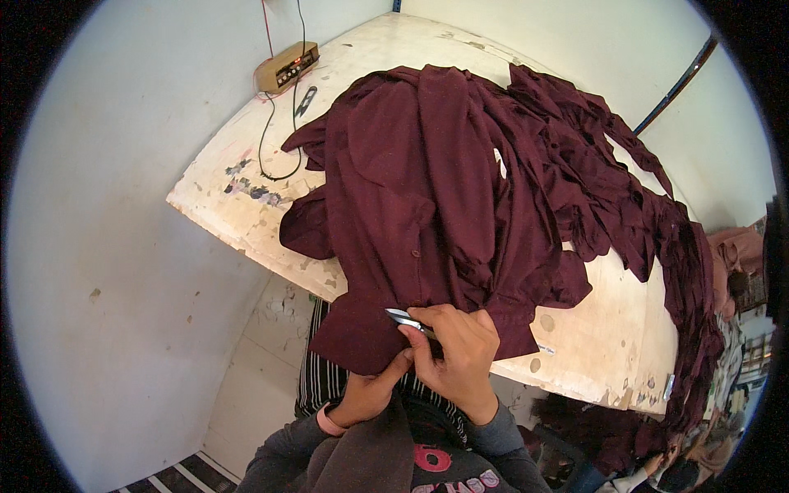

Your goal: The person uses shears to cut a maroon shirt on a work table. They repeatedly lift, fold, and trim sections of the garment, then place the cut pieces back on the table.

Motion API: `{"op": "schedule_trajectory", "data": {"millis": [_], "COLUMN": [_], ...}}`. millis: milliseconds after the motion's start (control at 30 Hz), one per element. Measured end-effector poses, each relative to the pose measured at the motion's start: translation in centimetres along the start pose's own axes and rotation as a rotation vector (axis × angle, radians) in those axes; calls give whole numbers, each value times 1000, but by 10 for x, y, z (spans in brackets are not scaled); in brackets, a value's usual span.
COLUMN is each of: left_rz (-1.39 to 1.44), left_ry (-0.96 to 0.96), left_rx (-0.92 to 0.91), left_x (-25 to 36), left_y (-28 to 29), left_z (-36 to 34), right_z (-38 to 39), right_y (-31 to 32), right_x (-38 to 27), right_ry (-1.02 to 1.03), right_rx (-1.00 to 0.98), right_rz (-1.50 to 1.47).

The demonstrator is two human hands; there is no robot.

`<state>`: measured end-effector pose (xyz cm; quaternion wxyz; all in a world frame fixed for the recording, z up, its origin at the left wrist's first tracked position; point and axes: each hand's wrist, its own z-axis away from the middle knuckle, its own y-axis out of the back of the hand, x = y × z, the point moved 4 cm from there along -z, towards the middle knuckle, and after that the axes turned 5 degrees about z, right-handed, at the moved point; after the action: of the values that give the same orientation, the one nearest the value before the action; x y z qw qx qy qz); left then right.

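Observation:
A maroon shirt (394, 156) with a small button lies spread toward me, its near end hanging over the table's front edge. My left hand (367, 396) is closed on the lower edge of that near flap, thumb on top and the other fingers mostly hidden beneath. My right hand (459, 355) is closed around a pair of thread snips (401, 318), their metal blades pointing left over the cloth. The tips of the snips are close to the fabric; I cannot tell whether they touch it.
More maroon garments (575, 164) lie heaped along the right side of the pale, worn table (592, 353), trailing off its right end. A tan box with knobs (288, 67), a black cable and a second pair of snips (306, 100) are at the far left. Another person's hand (655, 464) shows lower right.

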<state>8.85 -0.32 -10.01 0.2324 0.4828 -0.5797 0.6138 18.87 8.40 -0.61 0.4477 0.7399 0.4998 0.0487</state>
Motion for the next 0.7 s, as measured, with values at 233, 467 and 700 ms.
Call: {"op": "schedule_trajectory", "data": {"millis": [233, 467, 700], "left_rz": [-21, -31, -71], "left_ry": [8, -10, 130], "left_rx": [-8, -19, 3], "left_x": [-2, -1, -6], "left_y": [2, 2, 3], "left_z": [-1, -2, -1], "right_z": [0, -4, 12], "right_y": [-3, 6, -9], "right_x": [3, 3, 27], "right_ry": [8, -73, -106], "right_rx": [24, 65, 164], "right_rz": [-11, -157, -324]}}
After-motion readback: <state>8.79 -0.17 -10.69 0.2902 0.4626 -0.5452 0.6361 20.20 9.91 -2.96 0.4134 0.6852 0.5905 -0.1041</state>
